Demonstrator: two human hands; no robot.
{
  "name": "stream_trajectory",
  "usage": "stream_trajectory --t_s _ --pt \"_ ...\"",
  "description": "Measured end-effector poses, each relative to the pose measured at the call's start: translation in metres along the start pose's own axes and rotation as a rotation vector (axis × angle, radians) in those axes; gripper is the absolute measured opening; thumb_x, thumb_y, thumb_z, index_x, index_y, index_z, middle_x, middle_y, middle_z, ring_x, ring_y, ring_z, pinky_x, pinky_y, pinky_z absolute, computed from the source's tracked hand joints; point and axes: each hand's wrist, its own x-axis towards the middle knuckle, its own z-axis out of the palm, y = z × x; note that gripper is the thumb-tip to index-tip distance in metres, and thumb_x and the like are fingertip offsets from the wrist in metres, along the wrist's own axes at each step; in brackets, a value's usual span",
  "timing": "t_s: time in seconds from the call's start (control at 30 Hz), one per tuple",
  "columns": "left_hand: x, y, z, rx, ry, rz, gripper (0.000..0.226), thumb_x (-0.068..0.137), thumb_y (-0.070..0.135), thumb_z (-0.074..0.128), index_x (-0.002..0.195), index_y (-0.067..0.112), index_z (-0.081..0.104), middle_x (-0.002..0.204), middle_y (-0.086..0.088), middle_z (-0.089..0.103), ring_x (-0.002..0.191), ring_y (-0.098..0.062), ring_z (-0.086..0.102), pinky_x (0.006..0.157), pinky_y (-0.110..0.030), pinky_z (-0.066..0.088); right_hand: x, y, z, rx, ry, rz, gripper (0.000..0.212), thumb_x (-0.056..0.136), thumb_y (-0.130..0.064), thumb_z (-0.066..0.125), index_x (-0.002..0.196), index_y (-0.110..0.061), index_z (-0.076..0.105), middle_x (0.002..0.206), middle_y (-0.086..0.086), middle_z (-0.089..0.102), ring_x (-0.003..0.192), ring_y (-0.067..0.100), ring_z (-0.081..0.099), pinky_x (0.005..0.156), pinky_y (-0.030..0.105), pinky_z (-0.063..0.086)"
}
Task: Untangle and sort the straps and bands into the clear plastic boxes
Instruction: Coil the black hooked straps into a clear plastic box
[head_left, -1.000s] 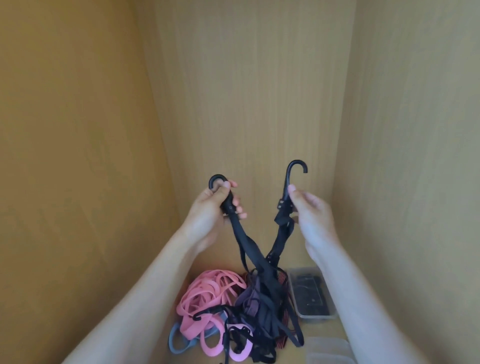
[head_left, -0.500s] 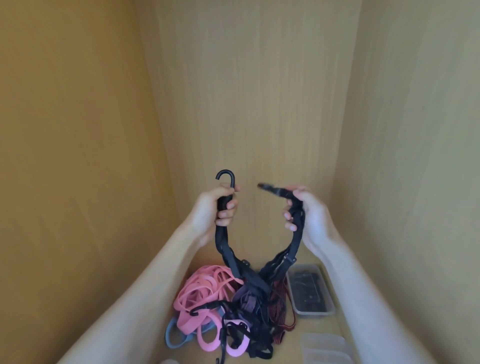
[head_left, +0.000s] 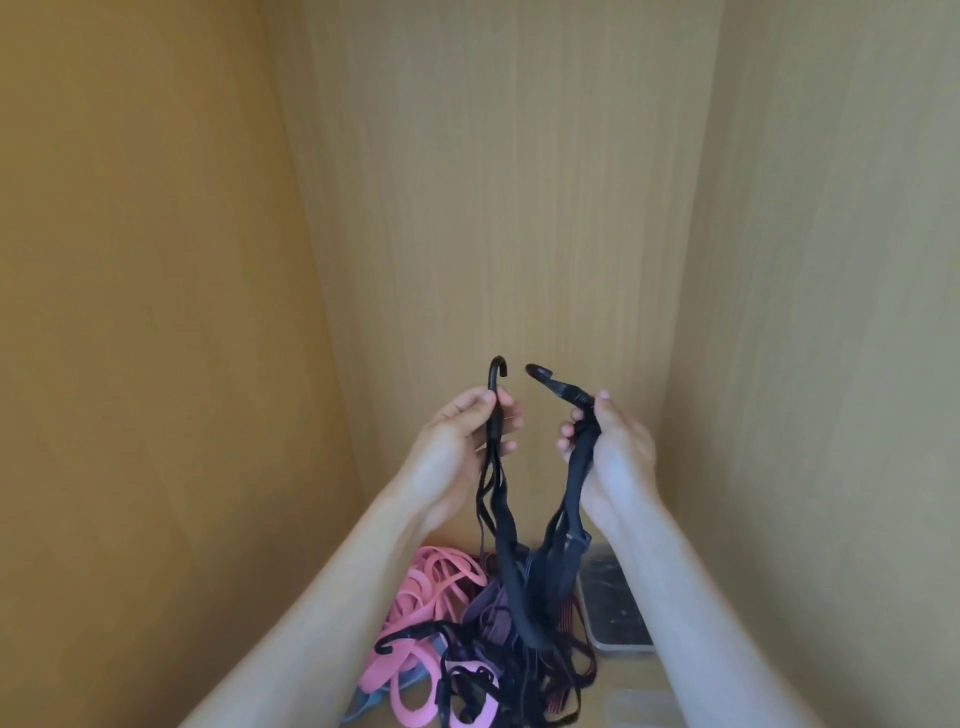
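A black strap (head_left: 506, 535) with a hook at each end hangs between my raised hands. My left hand (head_left: 457, 441) grips the strap just below one upright hook (head_left: 496, 370). My right hand (head_left: 610, 447) grips the bunched strap below the other hook (head_left: 553, 385), which points left. The strap's middle droops into a tangled pile (head_left: 498, 654) of black, purple and dark red straps on the shelf floor. Pink bands (head_left: 431, 587) and a blue band (head_left: 363, 707) lie at the pile's left. A clear plastic box (head_left: 615, 613) holding dark straps sits on the right.
Wooden cabinet walls close in on the left, back and right. A second clear box (head_left: 641, 709) shows at the bottom right, partly cut off by the frame edge. My forearms reach in over the shelf floor.
My hands have come closer together, so the two hooks now nearly meet. The strap hangs in a narrower, slacker loop. My right hand has gathered more strap into its grip.
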Motion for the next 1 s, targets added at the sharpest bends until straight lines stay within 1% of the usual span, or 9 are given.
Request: stream_trajectory --t_s 0.07,0.2,0.37,0.43,0.47,0.57,0.73,0.9,1.0 --pt "0.002 -0.002 0.004 -0.002 -0.073 -0.011 0.02 0.105 0.018 0.044 0.099 0.013 0.061 0.121 -0.02 0.067 0.11 -0.031 0.064 0.1 -0.042 0.046 -0.002 0.009 0.001 -0.04 -0.053 -0.013 0.015 0.105 -0.017 0.051 0.103 -0.004 0.055 0.074 0.006 0.059 0.059 0.019 0.054 0.058 0.03 0.05" --pt "0.005 0.0 0.016 -0.022 -0.144 -0.01 0.02 0.104 0.02 0.048 0.099 0.014 0.067 0.117 -0.023 0.062 0.08 -0.02 0.051 0.07 -0.033 0.043 -0.005 0.029 0.002 -0.196 -0.149 -0.058 0.016 0.101 -0.016 0.058 0.108 -0.002 0.058 0.082 0.007 0.065 0.068 0.016 0.059 0.061 0.03 0.049" --pt "0.016 -0.004 0.018 -0.029 -0.043 -0.065 0.024 0.105 0.02 0.049 0.109 0.01 0.07 0.106 -0.013 0.063 0.069 -0.021 0.056 0.05 -0.032 0.043 -0.001 0.036 -0.007 -0.384 -0.264 -0.119 0.019 0.097 -0.011 0.064 0.114 -0.01 0.056 0.103 0.011 0.069 0.07 0.013 0.062 0.055 0.026 0.05" --pt "0.022 -0.005 0.015 -0.029 -0.009 -0.053 0.025 0.105 0.019 0.05 0.112 0.008 0.071 0.102 -0.012 0.064 0.083 -0.027 0.061 0.061 -0.04 0.053 0.003 0.04 -0.015 -0.485 -0.312 -0.142 0.033 0.093 -0.006 0.068 0.119 -0.021 0.054 0.11 0.009 0.067 0.077 0.016 0.064 0.062 0.028 0.054" --pt "0.025 -0.006 0.013 -0.025 0.011 -0.041 0.024 0.104 0.018 0.051 0.112 0.007 0.071 0.1 -0.011 0.066 0.092 -0.027 0.063 0.075 -0.044 0.057 0.004 0.043 -0.02 -0.554 -0.335 -0.153 0.041 0.091 -0.006 0.07 0.121 -0.027 0.052 0.111 0.008 0.067 0.082 0.016 0.066 0.069 0.03 0.056" --pt "0.031 -0.004 0.01 -0.049 0.047 0.011 0.026 0.104 0.015 0.05 0.116 0.0 0.067 0.095 -0.009 0.067 0.1 -0.028 0.066 0.103 -0.046 0.051 0.006 0.054 -0.038 -0.7 -0.38 -0.088 0.047 0.088 -0.008 0.074 0.12 -0.033 0.051 0.109 0.005 0.069 0.095 0.018 0.07 0.086 0.033 0.055" --pt "0.04 0.011 0.002 -0.059 0.108 0.074 0.025 0.105 0.016 0.048 0.115 0.003 0.067 0.095 -0.006 0.069 0.099 -0.027 0.067 0.098 -0.044 0.053 0.007 0.074 -0.072 -0.837 -0.313 0.01 0.009 0.097 -0.014 0.064 0.1 -0.02 0.069 0.095 0.002 0.075 0.095 0.028 0.071 0.091 0.043 0.058" --pt "0.043 0.027 -0.007 -0.086 0.129 0.107 0.027 0.106 0.017 0.046 0.118 0.003 0.066 0.095 -0.007 0.068 0.099 -0.025 0.067 0.093 -0.042 0.056 0.012 0.093 -0.105 -0.91 -0.233 0.093 0.014 0.101 -0.021 0.058 0.096 -0.018 0.071 0.086 -0.001 0.075 0.086 0.019 0.072 0.075 0.028 0.057" --pt "0.046 0.036 -0.014 -0.082 0.141 0.13 0.027 0.106 0.016 0.046 0.117 0.003 0.066 0.098 -0.008 0.067 0.1 -0.025 0.067 0.096 -0.043 0.055 0.016 0.106 -0.127 -0.947 -0.179 0.151 0.015 0.099 -0.013 0.059 0.094 -0.015 0.073 0.092 0.003 0.076 0.092 0.021 0.071 0.078 0.029 0.055"
